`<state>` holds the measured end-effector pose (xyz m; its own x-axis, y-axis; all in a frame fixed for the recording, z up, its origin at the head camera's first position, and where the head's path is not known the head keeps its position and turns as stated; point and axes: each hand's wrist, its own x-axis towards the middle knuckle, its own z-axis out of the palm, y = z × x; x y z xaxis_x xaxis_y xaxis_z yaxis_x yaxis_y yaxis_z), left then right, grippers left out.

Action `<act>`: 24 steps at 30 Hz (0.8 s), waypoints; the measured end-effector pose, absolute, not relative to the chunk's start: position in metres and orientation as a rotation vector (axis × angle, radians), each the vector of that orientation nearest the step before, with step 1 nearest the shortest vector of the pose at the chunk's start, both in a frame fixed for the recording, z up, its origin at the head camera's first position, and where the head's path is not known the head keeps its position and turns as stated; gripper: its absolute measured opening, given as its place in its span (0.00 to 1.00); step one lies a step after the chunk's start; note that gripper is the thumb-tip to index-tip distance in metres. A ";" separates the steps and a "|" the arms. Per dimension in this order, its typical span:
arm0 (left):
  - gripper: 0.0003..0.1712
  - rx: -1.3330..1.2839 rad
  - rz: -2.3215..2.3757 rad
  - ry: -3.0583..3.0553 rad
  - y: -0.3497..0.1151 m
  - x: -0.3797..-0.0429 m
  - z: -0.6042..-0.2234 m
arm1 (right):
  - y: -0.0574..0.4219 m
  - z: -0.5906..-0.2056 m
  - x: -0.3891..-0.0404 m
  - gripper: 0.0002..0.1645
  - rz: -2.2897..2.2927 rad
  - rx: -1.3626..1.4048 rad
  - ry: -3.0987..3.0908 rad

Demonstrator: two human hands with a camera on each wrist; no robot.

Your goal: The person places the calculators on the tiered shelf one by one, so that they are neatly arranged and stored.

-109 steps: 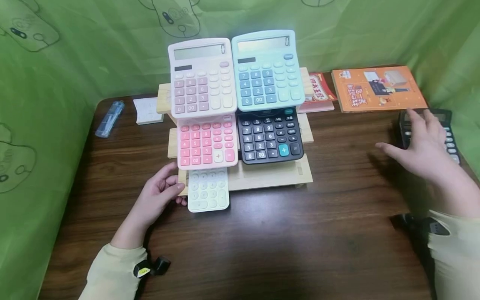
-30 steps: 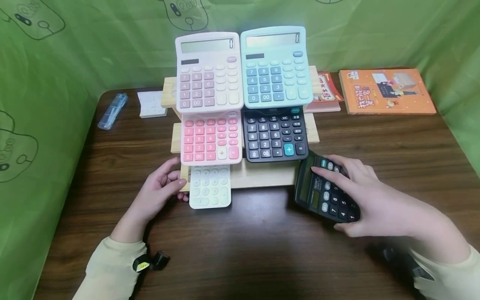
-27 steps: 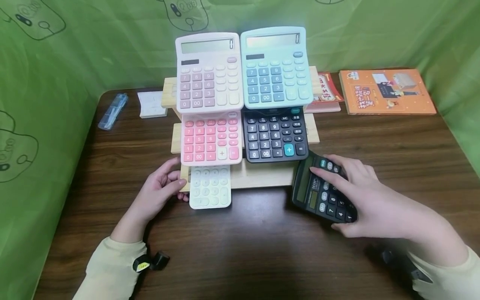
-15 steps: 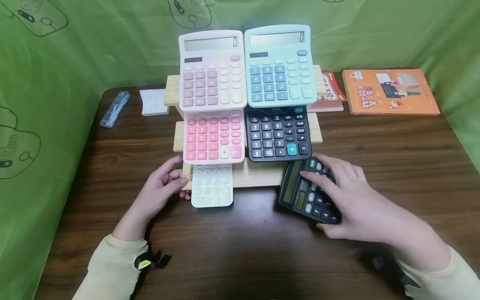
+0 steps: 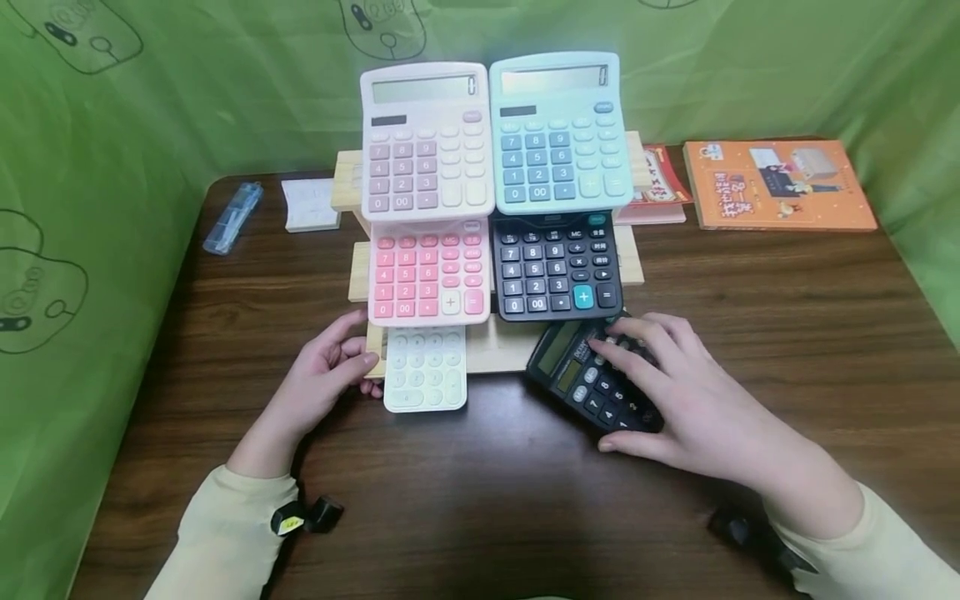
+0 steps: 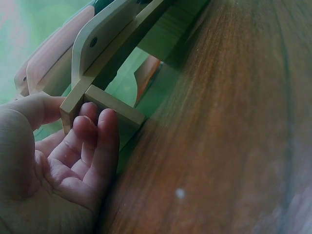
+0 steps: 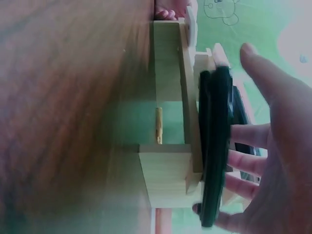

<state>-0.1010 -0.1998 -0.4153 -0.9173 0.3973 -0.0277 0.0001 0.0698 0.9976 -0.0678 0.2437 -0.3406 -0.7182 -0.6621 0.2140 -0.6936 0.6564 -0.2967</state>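
Observation:
My left hand [image 5: 324, 375] holds the front left corner of a wooden tiered rack [image 5: 501, 348], thumb above and fingers curled below in the left wrist view. My right hand [image 5: 667, 392] lies over a black calculator [image 5: 573, 375] slanted on the bottom tier's right side. Its extended fingers touch the keys, while the thumb [image 7: 258, 63] stands off the calculator in the right wrist view. Left of it on that tier lies a white calculator [image 5: 425, 375]. Higher up are pink [image 5: 429, 275] and black-and-teal [image 5: 557, 271] calculators, then lilac-white [image 5: 427, 142] and light blue [image 5: 560, 133] ones.
An orange book [image 5: 780, 187] lies at the back right, beside a red booklet [image 5: 656, 179] partly behind the rack. White paper slips [image 5: 311, 204] and a clear blue case [image 5: 233, 218] are at the back left. Green cloth [image 5: 112, 150] encloses the table [image 5: 465, 508].
My right hand has carried the black calculator from the table's far right to the rack's bottom tier. Lately it slid left and turned, and the thumb came off its edge. The left hand stays put.

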 end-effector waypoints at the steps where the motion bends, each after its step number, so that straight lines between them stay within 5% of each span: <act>1: 0.31 0.402 1.921 2.056 -0.200 -0.101 -0.416 | 0.244 -0.340 -0.068 0.55 0.552 1.144 -2.783; 24: 0.30 0.407 1.931 2.050 -0.199 -0.101 -0.414 | 0.242 -0.343 -0.066 0.43 0.549 1.248 -2.777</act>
<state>-0.1006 -0.1987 -0.4145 -0.9165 0.3995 -0.0204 0.0034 0.0588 0.9983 -0.0660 0.2422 -0.3434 -0.6735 -0.7154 0.1859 -0.7323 0.6117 -0.2993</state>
